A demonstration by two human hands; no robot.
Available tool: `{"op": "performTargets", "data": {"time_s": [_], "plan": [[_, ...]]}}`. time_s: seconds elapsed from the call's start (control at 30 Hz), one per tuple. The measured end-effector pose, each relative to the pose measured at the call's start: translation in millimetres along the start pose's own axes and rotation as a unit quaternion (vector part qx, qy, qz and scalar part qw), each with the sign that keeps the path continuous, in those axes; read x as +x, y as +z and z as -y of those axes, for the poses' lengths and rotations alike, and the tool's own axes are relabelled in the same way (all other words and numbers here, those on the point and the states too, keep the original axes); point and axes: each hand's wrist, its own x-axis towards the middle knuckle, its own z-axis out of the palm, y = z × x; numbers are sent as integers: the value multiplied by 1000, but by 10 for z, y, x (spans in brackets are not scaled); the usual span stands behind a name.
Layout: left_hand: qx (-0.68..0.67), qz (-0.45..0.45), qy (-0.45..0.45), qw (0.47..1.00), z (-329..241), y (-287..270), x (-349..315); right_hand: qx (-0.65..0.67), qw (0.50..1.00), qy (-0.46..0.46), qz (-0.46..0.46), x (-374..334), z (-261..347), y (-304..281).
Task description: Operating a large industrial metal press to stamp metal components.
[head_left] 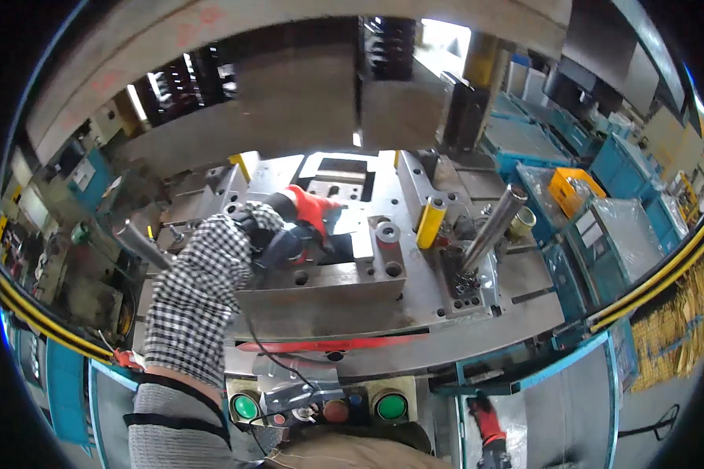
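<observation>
My left hand [311,213], in a red glove under a black-and-white checked sleeve, reaches over the steel die block [328,288] on the press bed. Its fingers are spread at a shiny metal plate [357,238]; I see no clear grip on it. Lower right, my right hand [488,426], in a red and black glove, lies with fingers stretched along the left side of a pale metal sheet [512,422] inside a blue-edged bin. Its fingertips are dark and hard to make out.
Thick steel guide posts [497,227] and yellow blocks [430,223] rise around the die. A control panel with green buttons [391,405] is in front of me. Blue bins, a yellow crate [575,191] and a yellow-black striped rail [649,277] stand on the right.
</observation>
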Motion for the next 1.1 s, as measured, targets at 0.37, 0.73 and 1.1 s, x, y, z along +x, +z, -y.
{"op": "performTargets", "data": {"time_s": [0.37,0.73,1.1], "plan": [[95,-421,174,885,-856,122,-1378,-289,877,-342,-171,2239,2510,375],[-12,-397,-19,917,-1994,2639,-2940,-514,803,-261,-152,3961,2430,1078],[214,-376,-99,896,-1605,4447,-1504,-521,822,-226,-50,3900,2976,628]]}}
